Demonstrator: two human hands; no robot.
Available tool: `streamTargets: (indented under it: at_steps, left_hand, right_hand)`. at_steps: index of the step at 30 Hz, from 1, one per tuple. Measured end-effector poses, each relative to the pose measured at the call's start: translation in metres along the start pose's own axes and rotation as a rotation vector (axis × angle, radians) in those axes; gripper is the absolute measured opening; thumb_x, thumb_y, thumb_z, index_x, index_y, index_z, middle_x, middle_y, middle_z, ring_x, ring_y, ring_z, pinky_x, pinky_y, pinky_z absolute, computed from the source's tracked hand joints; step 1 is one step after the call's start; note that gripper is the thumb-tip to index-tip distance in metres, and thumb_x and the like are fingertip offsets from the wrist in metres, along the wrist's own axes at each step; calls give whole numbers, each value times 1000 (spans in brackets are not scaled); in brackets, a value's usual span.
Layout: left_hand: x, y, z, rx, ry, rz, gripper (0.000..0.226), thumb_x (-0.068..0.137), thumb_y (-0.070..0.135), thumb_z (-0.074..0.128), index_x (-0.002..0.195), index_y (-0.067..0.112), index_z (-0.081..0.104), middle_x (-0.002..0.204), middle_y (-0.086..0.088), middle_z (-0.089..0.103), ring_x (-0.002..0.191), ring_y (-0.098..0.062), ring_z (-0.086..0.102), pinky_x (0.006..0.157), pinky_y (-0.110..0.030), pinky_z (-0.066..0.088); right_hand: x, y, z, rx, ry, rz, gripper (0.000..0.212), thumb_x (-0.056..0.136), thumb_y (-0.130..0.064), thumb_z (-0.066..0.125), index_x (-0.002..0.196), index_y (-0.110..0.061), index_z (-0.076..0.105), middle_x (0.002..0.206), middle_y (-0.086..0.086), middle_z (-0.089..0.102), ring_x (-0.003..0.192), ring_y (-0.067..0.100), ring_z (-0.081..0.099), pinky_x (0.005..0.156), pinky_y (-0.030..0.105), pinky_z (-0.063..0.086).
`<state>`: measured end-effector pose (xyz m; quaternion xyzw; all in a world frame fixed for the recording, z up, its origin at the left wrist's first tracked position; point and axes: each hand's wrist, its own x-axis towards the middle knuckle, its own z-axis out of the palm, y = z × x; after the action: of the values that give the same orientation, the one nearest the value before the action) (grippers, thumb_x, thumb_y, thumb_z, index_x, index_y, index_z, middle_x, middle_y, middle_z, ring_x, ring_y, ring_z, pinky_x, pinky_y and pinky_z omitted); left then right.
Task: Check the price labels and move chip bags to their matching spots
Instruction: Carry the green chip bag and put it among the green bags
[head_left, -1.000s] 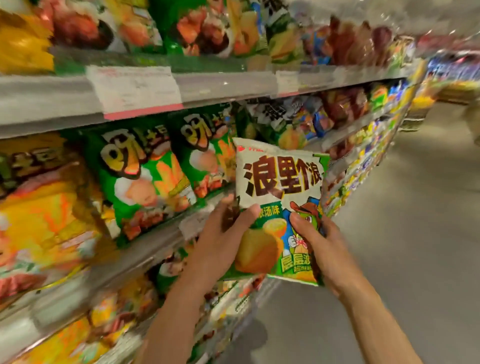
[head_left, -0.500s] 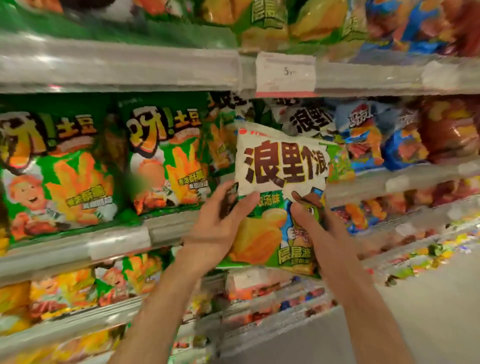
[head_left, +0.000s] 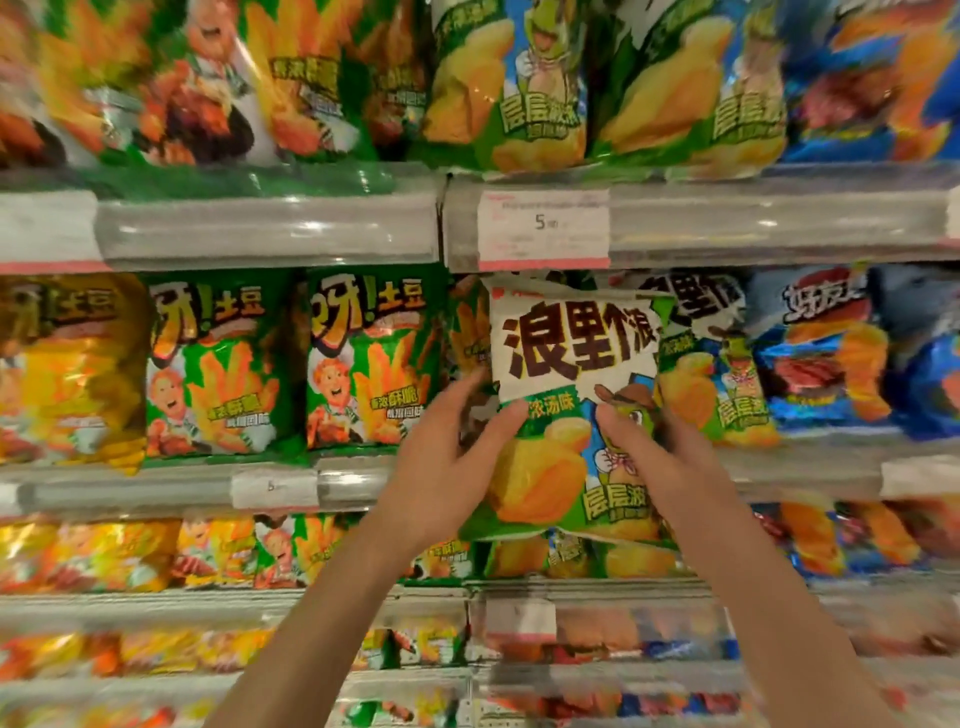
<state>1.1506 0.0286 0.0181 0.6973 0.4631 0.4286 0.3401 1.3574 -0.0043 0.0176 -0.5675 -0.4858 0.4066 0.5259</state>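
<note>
a white-and-green chip bag (head_left: 571, 410) is held upright in front of the middle shelf, its printed face toward the camera, directly below a price label (head_left: 543, 228) clipped to the shelf rail (head_left: 270, 228) above. the left hand (head_left: 441, 467) cups the bag's left edge, thumb pressed across the front and fingers wrapped behind; the right hand (head_left: 670, 462) pinches the right side the same way, thumb on the front panel. holding it flat and square by both edges appears meant to keep the pack readable while it is compared with the tags and with its neighbours. just right of it, partly covered, sits a matching bag (head_left: 711, 374) of the same design, which suggests this is the spot it belongs in, though that is a judgement. to the left stand two green fry bags (head_left: 358, 364), and beyond the matching bag a blue bag (head_left: 826, 353). more green bags of the same brand line the top shelf (head_left: 524, 93).

much stays unclear: the label shows only a "5", the rest of its print too blurred to read; a lower tag (head_left: 275, 486) is nearly blank to the eye. the bag's back and the fingers behind it are hidden, the top-shelf packs are cut off by the frame, and the lower shelves dissolve into blur.
</note>
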Motion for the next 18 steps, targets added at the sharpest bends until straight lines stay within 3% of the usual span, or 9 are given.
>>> streamTargets:
  at_steps: [3, 7, 10, 13, 15, 18]
  left_hand:
    - [4, -17, -26, 434, 235, 216, 50, 99, 52, 52, 143, 27, 52, 134, 3, 56, 121, -11, 53, 98, -30, 48]
    - [19, -28, -57, 812, 460, 482, 39, 96, 25, 61, 131, 8, 63, 133, -14, 58, 121, -32, 53, 93, -48, 49]
    - [39, -36, -67, 972, 410, 441, 48, 98, 33, 52, 141, 13, 56, 151, -16, 47, 139, -37, 43, 108, -51, 38]
    - [51, -52, -64, 1097, 327, 370, 61, 104, 47, 36, 157, 18, 37, 168, -13, 23, 157, -32, 15, 125, -52, 16]
    - [55, -61, -59, 1140, 325, 370, 65, 104, 50, 30, 160, 17, 30, 170, -13, 14, 158, -31, 8, 127, -52, 9]
    - [57, -64, -55, 1158, 352, 381, 65, 104, 49, 31, 160, 17, 28, 170, -14, 14, 158, -32, 7, 127, -53, 8]
  right_hand:
    - [26, -15, 1, -64, 55, 6, 41, 88, -57, 65, 122, -35, 62, 113, -16, 67, 112, 11, 59, 92, 30, 42]
    - [54, -31, 10, -144, 11, -35, 48, 87, -62, 64, 127, -36, 58, 119, -14, 64, 118, 15, 56, 102, 36, 41]
    - [71, -36, 18, -167, 10, -59, 56, 86, -65, 65, 133, -36, 56, 132, -7, 63, 123, 19, 58, 110, 43, 43]
    - [86, -32, 24, -185, -1, -89, 43, 89, -60, 63, 125, -38, 55, 128, -6, 64, 116, 18, 60, 109, 41, 44]
    - [92, -25, 29, -186, -28, -93, 38, 92, -58, 61, 124, -38, 54, 126, -9, 60, 115, 15, 56, 109, 36, 42]
    - [98, -9, 30, -174, -64, -81, 45, 96, -53, 58, 136, -33, 54, 125, -11, 57, 121, 12, 53, 104, 28, 37]
